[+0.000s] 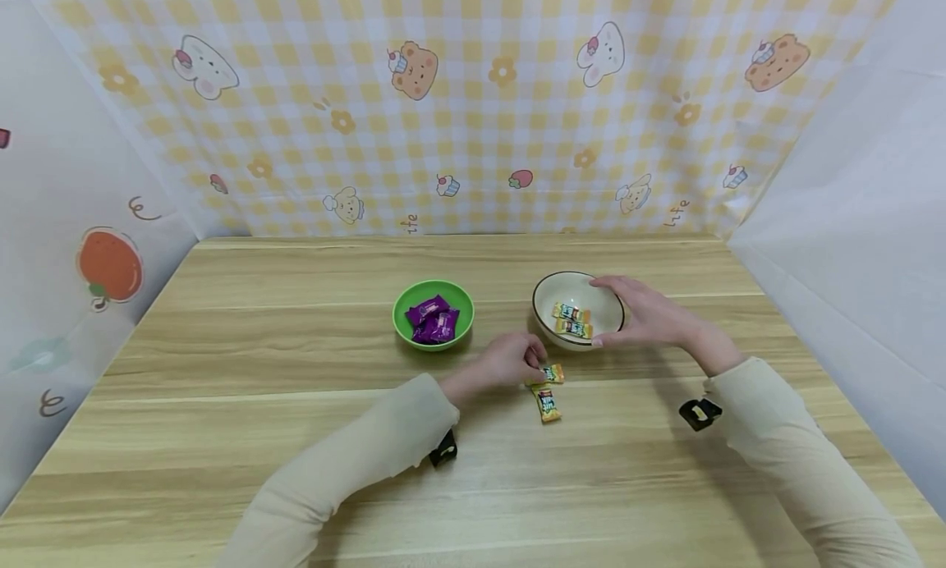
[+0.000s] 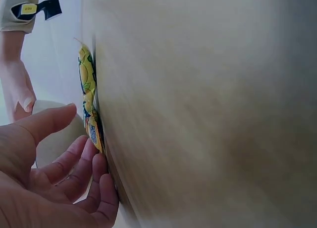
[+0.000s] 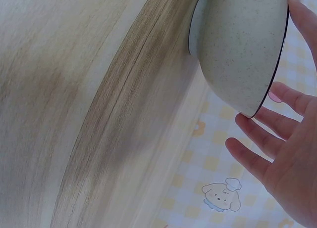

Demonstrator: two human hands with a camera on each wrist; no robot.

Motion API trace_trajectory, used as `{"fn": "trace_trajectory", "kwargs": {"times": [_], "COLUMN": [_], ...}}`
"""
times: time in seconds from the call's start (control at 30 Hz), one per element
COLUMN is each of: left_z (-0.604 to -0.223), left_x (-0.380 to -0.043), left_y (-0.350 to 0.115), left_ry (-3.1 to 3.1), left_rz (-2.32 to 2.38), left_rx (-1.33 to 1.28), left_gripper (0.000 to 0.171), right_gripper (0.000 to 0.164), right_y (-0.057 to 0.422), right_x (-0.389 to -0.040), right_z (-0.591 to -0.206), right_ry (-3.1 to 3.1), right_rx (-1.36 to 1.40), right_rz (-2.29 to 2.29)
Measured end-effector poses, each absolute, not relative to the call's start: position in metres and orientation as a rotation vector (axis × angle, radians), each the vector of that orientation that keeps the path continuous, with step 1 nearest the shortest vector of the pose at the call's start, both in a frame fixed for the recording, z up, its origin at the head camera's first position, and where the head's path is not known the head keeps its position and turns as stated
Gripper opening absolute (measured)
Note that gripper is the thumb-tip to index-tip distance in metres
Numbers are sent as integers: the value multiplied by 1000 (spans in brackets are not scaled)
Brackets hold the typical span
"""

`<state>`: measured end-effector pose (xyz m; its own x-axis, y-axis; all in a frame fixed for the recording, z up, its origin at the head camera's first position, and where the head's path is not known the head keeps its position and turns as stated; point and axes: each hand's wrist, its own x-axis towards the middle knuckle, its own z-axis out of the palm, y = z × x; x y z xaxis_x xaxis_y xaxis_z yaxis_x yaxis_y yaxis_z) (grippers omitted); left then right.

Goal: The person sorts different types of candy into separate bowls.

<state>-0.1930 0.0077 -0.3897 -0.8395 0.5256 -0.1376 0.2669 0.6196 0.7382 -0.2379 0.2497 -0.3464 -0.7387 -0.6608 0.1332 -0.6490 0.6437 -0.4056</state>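
Observation:
My left hand [image 1: 510, 359] is at a yellow-wrapped candy [image 1: 553, 374] on the table. In the left wrist view its fingertips touch the end of a wrapper [image 2: 89, 94], with the thumb apart from it. Just in front lies a second yellow-wrapped candy [image 1: 547, 405]. My right hand [image 1: 645, 312] rests at the right rim of a cream bowl [image 1: 543, 318] with a dark edge, thumb and fingers spread along it. Two yellow candies [image 1: 573, 328] are inside. The right wrist view shows fingertips touching the rim of the bowl [image 3: 242, 50], the other fingers loose.
Left of the cream bowl stands a green bowl [image 1: 402, 332] holding several purple-wrapped candies [image 1: 442, 326]. The wooden table [image 1: 259, 346] ends at a checkered cloth [image 1: 458, 141] behind. White cloth walls hang at both sides.

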Motion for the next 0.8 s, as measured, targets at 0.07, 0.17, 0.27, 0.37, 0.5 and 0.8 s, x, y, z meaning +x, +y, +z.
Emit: {"fn": "trace_trajectory", "kwargs": {"times": [0.07,0.17,0.27,0.37,0.5,0.8], "left_z": [-390,-390,-389,-387,-387,-387], "left_x": [-193,-192,-191,-189,-188,-185], "left_y": [9,9,9,8,8,4], "left_ry": [2552,2617,2649,2656,2655,2613], "left_rz": [984,884,846,839,818,901], "left_rx": [695,764,792,816,861,828], "left_gripper": [22,19,15,13,14,14], "right_gripper": [87,88,88,88,87,88], "right_y": [250,250,250,250,251,252], "right_x": [-238,-239,-239,-238,-238,-239], "right_z": [-347,-347,-347,-347,-347,-347], "right_ry": [2824,2819,2820,2817,2818,2817], "right_rx": [-1128,-1119,-1115,-1115,-1118,-1114], "right_rz": [-680,-673,-668,-661,-649,-638]}}
